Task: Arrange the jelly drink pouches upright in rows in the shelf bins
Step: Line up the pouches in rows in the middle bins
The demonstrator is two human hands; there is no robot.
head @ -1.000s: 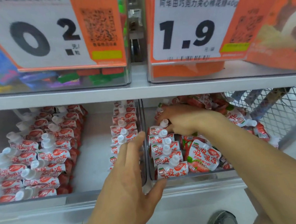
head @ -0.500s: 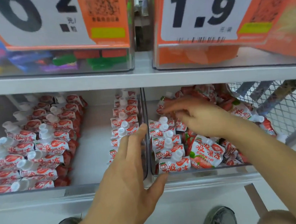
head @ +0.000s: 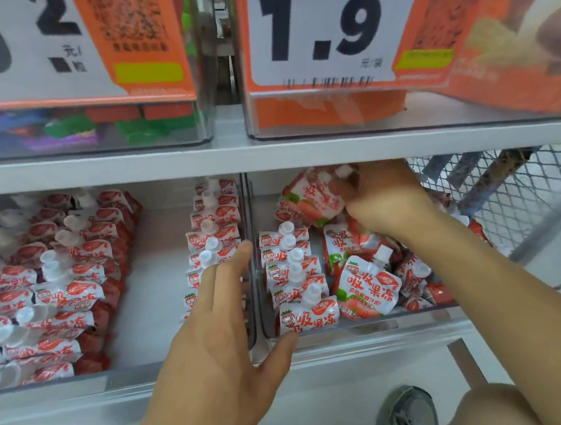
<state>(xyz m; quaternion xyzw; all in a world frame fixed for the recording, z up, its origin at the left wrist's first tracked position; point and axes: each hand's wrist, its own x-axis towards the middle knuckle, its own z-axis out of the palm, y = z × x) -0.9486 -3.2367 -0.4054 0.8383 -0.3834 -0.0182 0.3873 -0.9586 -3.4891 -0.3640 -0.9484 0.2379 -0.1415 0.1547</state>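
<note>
Red-and-white strawberry jelly pouches with white caps fill two clear shelf bins. The left bin [head: 170, 367] holds upright rows at its left side [head: 63, 284] and one row along its right wall [head: 213, 236]. In the right bin [head: 394, 318], one upright row [head: 293, 277] stands by the left wall, beside a loose heap [head: 375, 282]. My right hand [head: 383, 199] is at the back of the right bin, shut on a lifted pouch [head: 308, 197]. My left hand [head: 220, 331] rests open on the divider between the bins, thumb on the right bin's front.
An upper shelf [head: 269, 152] hangs low over the bins, carrying clear boxes with price cards "2" [head: 58, 45] and "1.9" [head: 320, 29]. A wire mesh basket [head: 501, 185] stands to the right. My shoes [head: 406, 411] show below the shelf edge.
My right hand has moved from the front of the upright row to the back of the right bin and lifted a pouch from the heap. My left hand has stayed on the divider.
</note>
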